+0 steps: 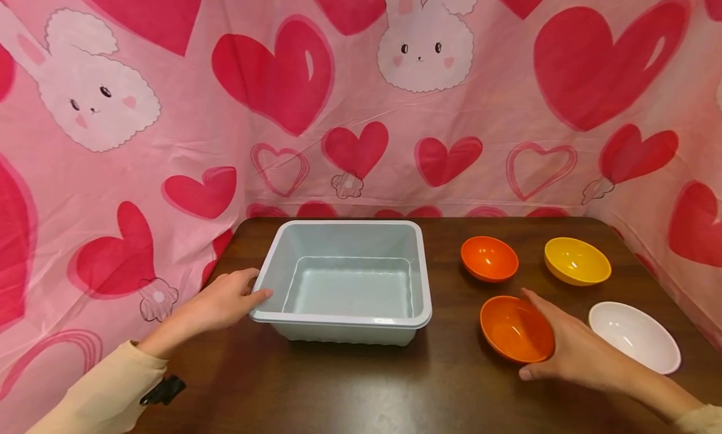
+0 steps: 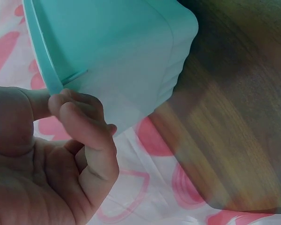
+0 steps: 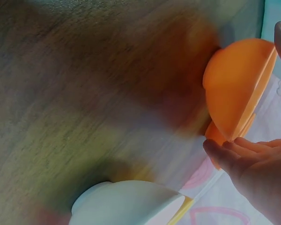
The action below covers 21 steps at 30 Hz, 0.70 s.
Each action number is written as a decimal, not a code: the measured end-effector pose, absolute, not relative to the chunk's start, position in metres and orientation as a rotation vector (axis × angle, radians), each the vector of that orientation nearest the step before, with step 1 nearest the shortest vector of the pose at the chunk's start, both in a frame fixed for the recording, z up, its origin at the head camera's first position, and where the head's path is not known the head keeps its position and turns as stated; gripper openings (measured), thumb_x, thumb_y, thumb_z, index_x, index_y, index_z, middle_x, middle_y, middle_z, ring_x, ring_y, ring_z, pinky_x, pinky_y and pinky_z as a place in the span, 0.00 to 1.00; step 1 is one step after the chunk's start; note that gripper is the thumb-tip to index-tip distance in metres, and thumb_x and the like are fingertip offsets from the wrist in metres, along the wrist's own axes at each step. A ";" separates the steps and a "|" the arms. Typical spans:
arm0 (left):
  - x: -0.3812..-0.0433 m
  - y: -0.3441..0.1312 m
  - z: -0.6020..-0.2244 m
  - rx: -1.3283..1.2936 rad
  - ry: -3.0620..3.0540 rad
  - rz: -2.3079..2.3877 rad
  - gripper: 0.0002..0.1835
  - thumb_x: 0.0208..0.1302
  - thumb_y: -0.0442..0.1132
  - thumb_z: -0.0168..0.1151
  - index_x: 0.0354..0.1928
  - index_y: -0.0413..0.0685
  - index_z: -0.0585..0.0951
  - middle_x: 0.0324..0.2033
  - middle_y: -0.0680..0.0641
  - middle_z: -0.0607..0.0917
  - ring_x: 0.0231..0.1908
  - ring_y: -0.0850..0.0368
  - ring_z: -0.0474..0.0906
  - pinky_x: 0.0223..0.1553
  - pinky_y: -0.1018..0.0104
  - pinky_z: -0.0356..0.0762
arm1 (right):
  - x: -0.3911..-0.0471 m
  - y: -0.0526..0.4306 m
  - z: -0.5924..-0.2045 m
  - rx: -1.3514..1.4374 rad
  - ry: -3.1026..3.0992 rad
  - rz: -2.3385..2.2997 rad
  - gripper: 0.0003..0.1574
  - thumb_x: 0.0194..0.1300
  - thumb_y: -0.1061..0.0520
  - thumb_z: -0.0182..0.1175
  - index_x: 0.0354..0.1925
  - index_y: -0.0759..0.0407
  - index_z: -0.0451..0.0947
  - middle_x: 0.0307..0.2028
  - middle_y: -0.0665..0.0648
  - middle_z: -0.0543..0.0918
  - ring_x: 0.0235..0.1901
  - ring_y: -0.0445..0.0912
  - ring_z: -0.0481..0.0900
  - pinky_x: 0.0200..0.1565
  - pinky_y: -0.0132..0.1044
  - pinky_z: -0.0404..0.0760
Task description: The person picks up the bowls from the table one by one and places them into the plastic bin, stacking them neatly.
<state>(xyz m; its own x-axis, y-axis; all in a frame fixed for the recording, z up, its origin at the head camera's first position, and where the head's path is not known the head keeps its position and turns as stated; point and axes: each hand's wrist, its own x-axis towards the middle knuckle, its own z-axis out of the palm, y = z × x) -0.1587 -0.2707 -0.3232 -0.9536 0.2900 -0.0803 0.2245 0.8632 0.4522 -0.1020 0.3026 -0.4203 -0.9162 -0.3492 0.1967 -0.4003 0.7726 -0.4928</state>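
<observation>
My left hand [image 1: 228, 299] grips the left rim of a pale grey-blue plastic basin [image 1: 341, 321], thumb over the inside of the rim. In the left wrist view, its curled fingers [image 2: 84, 124] lie against the basin's outer wall. On the right, my right hand [image 1: 575, 349] spreads around the near side of a dark orange bowl [image 1: 510, 327], with fingers at its far edge and thumb at its front. The right wrist view has this bowl [image 3: 239, 84] between the thumb and the extended fingers; whether they touch it, I cannot tell.
Behind the dark orange bowl stands a brighter orange bowl [image 1: 489, 258], with a yellow bowl [image 1: 578, 261] to its right. A white bowl [image 1: 634, 337] lies beyond my right wrist. The brown wooden table [image 1: 361, 384] meets a pink heart-patterned cloth [image 1: 350, 95] at the back and sides.
</observation>
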 end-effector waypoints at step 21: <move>-0.161 -0.269 -0.320 0.427 2.893 0.650 0.26 0.69 0.43 0.69 0.58 0.27 0.78 0.33 0.49 0.87 0.31 0.54 0.80 0.35 0.56 0.81 | -0.108 0.321 -0.433 0.644 -2.824 1.036 0.77 0.36 0.47 0.90 0.78 0.63 0.60 0.67 0.70 0.74 0.61 0.32 0.71 0.57 0.11 0.54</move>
<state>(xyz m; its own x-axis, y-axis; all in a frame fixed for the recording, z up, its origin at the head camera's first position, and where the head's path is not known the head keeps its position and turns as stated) -0.1606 -0.2694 -0.3199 -0.9489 0.3055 -0.0793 0.2422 0.8659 0.4376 -0.1080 0.3213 -0.4333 -0.9104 -0.3617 0.2010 -0.4059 0.6861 -0.6038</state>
